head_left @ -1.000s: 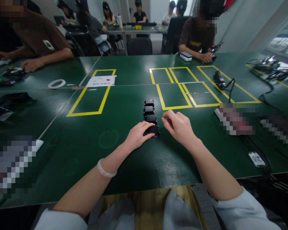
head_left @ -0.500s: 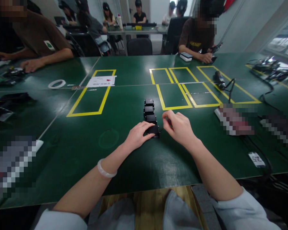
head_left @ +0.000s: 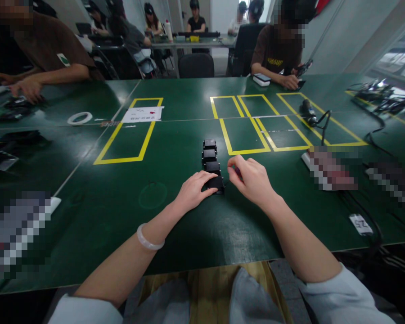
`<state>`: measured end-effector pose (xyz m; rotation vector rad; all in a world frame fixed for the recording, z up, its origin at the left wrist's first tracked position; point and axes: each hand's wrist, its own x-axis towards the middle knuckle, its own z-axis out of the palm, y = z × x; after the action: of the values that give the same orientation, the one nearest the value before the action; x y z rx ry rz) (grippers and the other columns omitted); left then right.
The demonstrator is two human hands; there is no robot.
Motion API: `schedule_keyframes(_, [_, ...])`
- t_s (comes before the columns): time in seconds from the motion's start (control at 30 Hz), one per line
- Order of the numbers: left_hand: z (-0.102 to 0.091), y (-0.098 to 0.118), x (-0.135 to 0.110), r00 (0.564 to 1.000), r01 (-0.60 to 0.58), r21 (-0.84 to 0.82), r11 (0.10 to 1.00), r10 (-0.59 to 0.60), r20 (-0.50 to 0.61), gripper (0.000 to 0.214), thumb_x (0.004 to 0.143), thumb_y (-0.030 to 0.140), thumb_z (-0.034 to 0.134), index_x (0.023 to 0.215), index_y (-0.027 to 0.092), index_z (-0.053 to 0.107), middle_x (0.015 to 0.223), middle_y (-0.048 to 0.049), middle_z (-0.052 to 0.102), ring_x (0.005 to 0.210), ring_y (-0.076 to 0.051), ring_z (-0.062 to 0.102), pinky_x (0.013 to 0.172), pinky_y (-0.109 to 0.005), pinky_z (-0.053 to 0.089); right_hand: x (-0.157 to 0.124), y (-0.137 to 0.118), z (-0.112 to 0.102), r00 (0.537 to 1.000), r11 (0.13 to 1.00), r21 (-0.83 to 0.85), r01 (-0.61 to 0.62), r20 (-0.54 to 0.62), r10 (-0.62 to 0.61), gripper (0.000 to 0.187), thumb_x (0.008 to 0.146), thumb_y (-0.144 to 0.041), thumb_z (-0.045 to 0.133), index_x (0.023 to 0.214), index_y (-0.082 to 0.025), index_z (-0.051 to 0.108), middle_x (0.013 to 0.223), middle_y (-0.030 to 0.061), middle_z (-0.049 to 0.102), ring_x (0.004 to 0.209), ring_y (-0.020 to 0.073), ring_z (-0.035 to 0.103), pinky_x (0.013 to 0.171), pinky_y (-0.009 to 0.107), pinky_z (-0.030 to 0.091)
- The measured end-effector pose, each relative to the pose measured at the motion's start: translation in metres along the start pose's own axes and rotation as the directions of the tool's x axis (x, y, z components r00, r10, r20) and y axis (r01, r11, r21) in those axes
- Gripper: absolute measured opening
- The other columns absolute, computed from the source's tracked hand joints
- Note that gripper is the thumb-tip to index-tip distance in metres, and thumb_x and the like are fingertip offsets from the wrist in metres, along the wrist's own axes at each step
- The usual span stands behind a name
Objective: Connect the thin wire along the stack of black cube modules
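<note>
Several small black box-shaped parts stand in a row leading away from me on the green table (head_left: 185,243). My left hand (head_left: 193,189) grips the nearest black box (head_left: 216,183), with the fingers on its far side and the thumb along its near side. Just beyond it come a second box (head_left: 212,167), a third box (head_left: 209,155) and the farthest box (head_left: 209,143). My right hand (head_left: 253,179) is held just right of the gripped box, its thumb and fingers curled into a pinch. Whatever is between those fingertips is hidden.
Yellow tape outlines (head_left: 249,153) mark the table beyond the row. A roll of white tape (head_left: 80,118) and a paper sheet (head_left: 142,114) lie at left. On the right are a black cylindrical device (head_left: 309,112) with a cable and a blurred-out slab (head_left: 332,168). Co-workers sit across the table.
My right hand has shifted very slightly left; my left hand and the row of boxes look unmoved. At the far left, a co-worker's arm and hand have moved left.
</note>
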<state>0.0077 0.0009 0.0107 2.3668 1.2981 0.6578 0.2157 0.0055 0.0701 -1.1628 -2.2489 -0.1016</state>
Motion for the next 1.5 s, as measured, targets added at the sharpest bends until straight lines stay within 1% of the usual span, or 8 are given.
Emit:
schedule_keyframes(0.13, [0.0005,-0.0008,0.0002,1.000,-0.003,-0.001,1.000,0.003,0.001,0.037,0.089,0.037,0.055,0.124,0.024,0.055,0.118,-0.0049,0.060,0.107,-0.023,0.055,0.093,-0.037,0.045,-0.0003,0.0007,0.0007,1.000,1.000,0.002,0.000,-0.008,0.001,0.023,0.094,-0.037,0.041,0.086,-0.020,0.054,0.062,-0.0010,0.057,0.058,0.0140,0.049,0.063,0.026,0.033])
schedule_keyframes(0.33, [0.0006,0.0001,0.0006,1.000,-0.004,-0.003,1.000,0.004,-0.009,0.037,0.089,0.038,0.055,0.124,0.024,0.055,0.117,-0.0055,0.061,0.108,-0.023,0.055,0.095,-0.038,0.045,0.0002,0.0000,0.0019,1.000,1.000,0.002,-0.012,-0.005,0.012,0.016,0.092,-0.025,0.039,0.092,-0.020,0.054,0.067,-0.0001,0.060,0.059,0.0138,0.050,0.064,0.026,0.034])
schedule_keyframes(0.53, [-0.0011,0.0009,0.0007,1.000,-0.005,0.003,1.000,0.005,0.009,0.037,0.090,0.038,0.054,0.125,0.024,0.054,0.118,-0.0049,0.060,0.107,-0.023,0.055,0.093,-0.037,0.045,-0.0001,-0.0002,0.0022,1.000,1.000,0.017,-0.010,-0.001,0.010,0.023,0.094,-0.039,0.041,0.088,-0.020,0.054,0.064,-0.0003,0.059,0.059,0.0142,0.051,0.063,0.026,0.034])
schedule_keyframes(0.8, [-0.0003,0.0005,0.0000,1.000,-0.002,-0.002,1.000,0.002,0.001,0.037,0.090,0.037,0.055,0.124,0.024,0.054,0.118,-0.0046,0.060,0.108,-0.023,0.055,0.093,-0.037,0.044,0.0000,-0.0004,0.0022,1.000,1.000,-0.010,-0.011,-0.012,0.011,0.018,0.093,-0.027,0.039,0.093,-0.019,0.055,0.066,0.0000,0.060,0.058,0.0136,0.050,0.063,0.026,0.034])
schedule_keyframes(1.03, [-0.0001,-0.0001,0.0001,1.000,-0.006,0.008,1.000,0.006,-0.002,0.037,0.090,0.037,0.055,0.124,0.024,0.054,0.118,-0.0042,0.060,0.107,-0.022,0.055,0.091,-0.036,0.045,-0.0004,0.0010,0.0029,1.000,1.000,-0.015,-0.004,-0.016,0.003,0.022,0.094,-0.037,0.042,0.088,-0.020,0.055,0.062,-0.0009,0.058,0.058,0.0140,0.050,0.062,0.026,0.034])
schedule_keyframes(1.23, [0.0011,-0.0013,-0.0003,1.000,-0.005,0.001,1.000,0.005,-0.005,0.037,0.089,0.037,0.055,0.124,0.023,0.054,0.118,-0.0047,0.060,0.109,-0.023,0.054,0.094,-0.036,0.044,0.0002,0.0001,0.0027,1.000,0.999,-0.015,-0.028,-0.010,0.028,0.017,0.092,-0.026,0.039,0.095,-0.018,0.054,0.068,0.0004,0.060,0.060,0.0147,0.052,0.063,0.026,0.035])
schedule_keyframes(1.43, [0.0010,-0.0010,-0.0002,1.000,-0.009,0.004,1.000,0.009,-0.005,0.037,0.090,0.037,0.055,0.124,0.024,0.054,0.117,-0.0046,0.060,0.107,-0.022,0.055,0.093,-0.036,0.045,-0.0007,0.0012,0.0022,1.000,1.000,-0.014,-0.002,-0.007,0.002,0.025,0.095,-0.038,0.039,0.091,-0.019,0.054,0.064,-0.0007,0.059,0.059,0.0146,0.052,0.063,0.026,0.034])
schedule_keyframes(1.5, [0.0009,-0.0009,0.0000,1.000,-0.008,0.005,1.000,0.008,-0.004,0.038,0.090,0.038,0.055,0.125,0.024,0.054,0.117,-0.0045,0.060,0.107,-0.022,0.055,0.092,-0.036,0.045,-0.0007,0.0018,0.0032,1.000,1.000,-0.014,0.000,-0.013,0.000,0.024,0.096,-0.035,0.038,0.091,-0.019,0.054,0.065,-0.0005,0.059,0.059,0.0143,0.052,0.063,0.026,0.034])
